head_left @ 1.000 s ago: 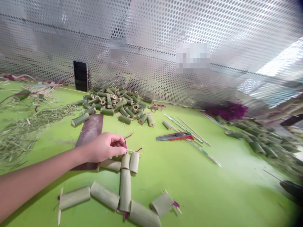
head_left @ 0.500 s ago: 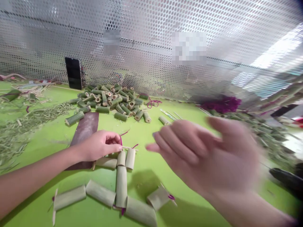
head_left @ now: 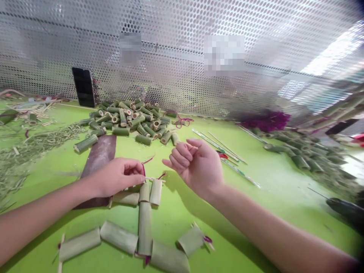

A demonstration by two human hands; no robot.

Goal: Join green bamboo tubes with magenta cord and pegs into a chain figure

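Note:
Pale bamboo tube pieces (head_left: pixel 145 227) lie joined in a branching figure on the green table, with thin sticks and purple string at their ends. My left hand (head_left: pixel 122 176) pinches the purple string (head_left: pixel 143 172) beside a small stick at the figure's top. My right hand (head_left: pixel 196 163) is raised to the right of it, fingers curled in and the little finger partly out; what they hold, if anything, is too small to make out. A short tube with a purple loop (head_left: pixel 190 240) lies at the lower right of the figure.
Behind the hands is a heap of green bamboo tubes (head_left: pixel 133 117). A phone (head_left: pixel 83 87) leans on the perforated metal panel (head_left: pixel 182 91). A dark sheet (head_left: pixel 99 159) lies under my left forearm. Thin sticks (head_left: pixel 227 148), more tubes (head_left: pixel 301 161) and a dark-handled tool (head_left: pixel 344 210) lie right.
My right hand has moved away from the camera and leftward, towards my left hand, uncovering the thin sticks. My left hand keeps its pinch on the string.

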